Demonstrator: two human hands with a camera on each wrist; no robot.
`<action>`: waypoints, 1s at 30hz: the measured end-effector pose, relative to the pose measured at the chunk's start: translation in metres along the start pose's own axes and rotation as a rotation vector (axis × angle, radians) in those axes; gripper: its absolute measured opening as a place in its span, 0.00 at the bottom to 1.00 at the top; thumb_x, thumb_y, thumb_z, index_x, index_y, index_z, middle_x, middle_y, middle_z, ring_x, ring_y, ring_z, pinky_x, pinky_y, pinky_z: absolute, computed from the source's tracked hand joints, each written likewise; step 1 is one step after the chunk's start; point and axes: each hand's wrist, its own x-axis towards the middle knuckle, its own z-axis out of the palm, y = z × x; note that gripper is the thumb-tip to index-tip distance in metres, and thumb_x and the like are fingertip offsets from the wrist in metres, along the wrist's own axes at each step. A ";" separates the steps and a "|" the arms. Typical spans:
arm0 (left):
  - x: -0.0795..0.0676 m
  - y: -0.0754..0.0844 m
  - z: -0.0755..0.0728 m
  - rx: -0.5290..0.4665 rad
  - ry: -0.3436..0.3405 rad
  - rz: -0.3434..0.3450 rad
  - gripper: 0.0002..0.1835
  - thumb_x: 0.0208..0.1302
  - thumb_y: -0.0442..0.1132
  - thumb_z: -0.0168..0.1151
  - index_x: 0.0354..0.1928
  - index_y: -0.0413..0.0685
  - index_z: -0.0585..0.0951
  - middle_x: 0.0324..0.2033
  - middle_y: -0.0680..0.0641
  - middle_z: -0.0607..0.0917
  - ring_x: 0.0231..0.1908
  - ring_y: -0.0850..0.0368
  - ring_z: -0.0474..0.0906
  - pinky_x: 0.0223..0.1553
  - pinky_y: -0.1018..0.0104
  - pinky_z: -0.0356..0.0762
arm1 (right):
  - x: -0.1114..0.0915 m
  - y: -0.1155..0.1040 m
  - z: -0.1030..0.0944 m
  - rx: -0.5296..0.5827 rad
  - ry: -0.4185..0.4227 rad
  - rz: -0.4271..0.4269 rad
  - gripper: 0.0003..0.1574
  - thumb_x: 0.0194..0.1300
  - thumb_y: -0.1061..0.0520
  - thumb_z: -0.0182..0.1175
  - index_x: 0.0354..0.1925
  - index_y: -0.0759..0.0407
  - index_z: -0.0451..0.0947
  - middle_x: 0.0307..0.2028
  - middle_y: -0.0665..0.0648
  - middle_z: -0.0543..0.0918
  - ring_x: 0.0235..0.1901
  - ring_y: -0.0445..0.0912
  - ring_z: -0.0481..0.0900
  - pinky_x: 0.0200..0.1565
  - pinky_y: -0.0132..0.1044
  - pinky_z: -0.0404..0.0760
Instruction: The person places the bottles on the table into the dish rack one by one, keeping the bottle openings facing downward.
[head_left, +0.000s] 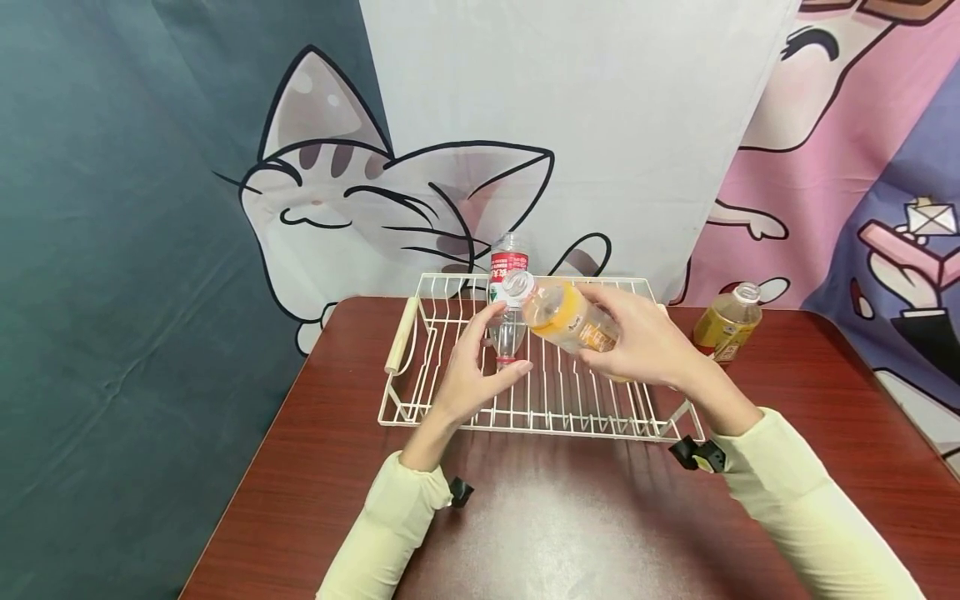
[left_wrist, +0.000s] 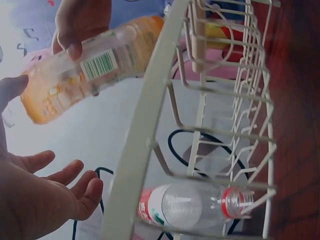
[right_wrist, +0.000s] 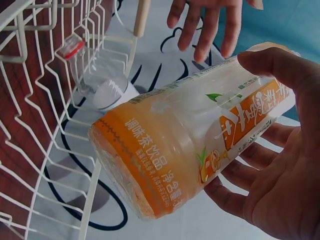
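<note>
My right hand (head_left: 630, 333) grips an empty clear plastic bottle with an orange label (head_left: 570, 321), tilted above the wire dish rack (head_left: 562, 419). Its uncapped mouth points up and left in the head view. Beside that mouth is my left hand (head_left: 472, 375), thumb and fingers spread apart with nothing between them. A clear bottle with a red-and-white label (head_left: 508, 265) stands in the rack behind the left hand, mouth down. The left wrist view shows its red neck ring (left_wrist: 231, 201) low among the wires.
A bottle with a yellow label (head_left: 727, 325) stands uncapped on the red-brown table (head_left: 315, 467), right of the rack. The rack has a pale wooden handle (head_left: 402, 333) on its left side. A cartoon-printed cloth (head_left: 600, 125) hangs behind the table.
</note>
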 end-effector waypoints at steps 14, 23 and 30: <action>0.010 0.003 0.017 -0.461 0.030 -0.010 0.53 0.48 0.50 0.77 0.69 0.31 0.58 0.59 0.39 0.74 0.56 0.54 0.72 0.60 0.59 0.69 | 0.007 -0.011 0.015 -0.097 -0.081 -0.022 0.46 0.46 0.52 0.75 0.63 0.58 0.72 0.51 0.57 0.81 0.44 0.50 0.79 0.40 0.50 0.79; 0.010 0.002 0.026 -0.629 0.073 -0.086 0.61 0.41 0.55 0.81 0.71 0.35 0.57 0.53 0.49 0.77 0.50 0.57 0.77 0.52 0.65 0.76 | 0.009 -0.019 0.023 -0.211 -0.074 -0.050 0.46 0.46 0.47 0.74 0.63 0.56 0.72 0.48 0.56 0.82 0.36 0.50 0.80 0.33 0.48 0.78; 0.009 0.000 0.028 -0.644 0.125 -0.091 0.45 0.47 0.32 0.72 0.68 0.32 0.61 0.51 0.50 0.78 0.49 0.57 0.77 0.51 0.64 0.77 | 0.010 -0.021 0.028 -0.243 -0.047 -0.106 0.47 0.44 0.48 0.75 0.62 0.57 0.73 0.47 0.58 0.82 0.33 0.51 0.80 0.31 0.48 0.78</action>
